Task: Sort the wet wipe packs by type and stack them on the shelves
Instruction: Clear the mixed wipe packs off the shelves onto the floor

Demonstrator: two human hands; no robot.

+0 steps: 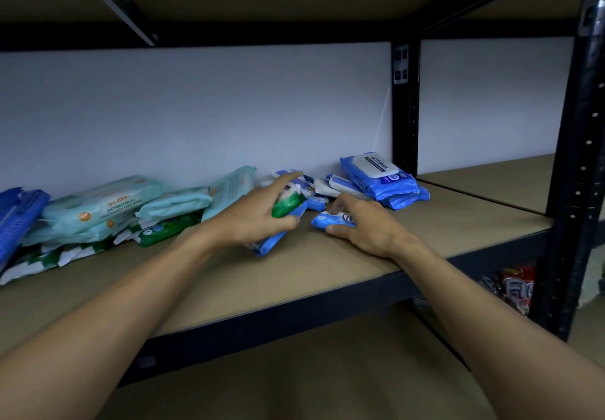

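My left hand (253, 215) grips a small bundle of packs above the middle shelf (327, 265): a green pack (288, 205) on a blue pack (275, 239). My right hand (363, 223) holds a small blue pack (330, 220) that lies on the shelf board. Behind my hands lie several small blue and white packs (322, 190). A stack of blue Antabax packs (383, 179) sits at the back right. Pale teal packs (104, 206) rest on green and white packs (163, 228) at the left, with dark blue packs (16, 220) at the far left edge.
A black metal upright (404, 108) stands behind the blue stack, and another post (576, 164) at the right. The white wall closes the shelf's back. A red snack bag (517, 288) shows on the lower level at the right. Another shelf board hangs overhead.
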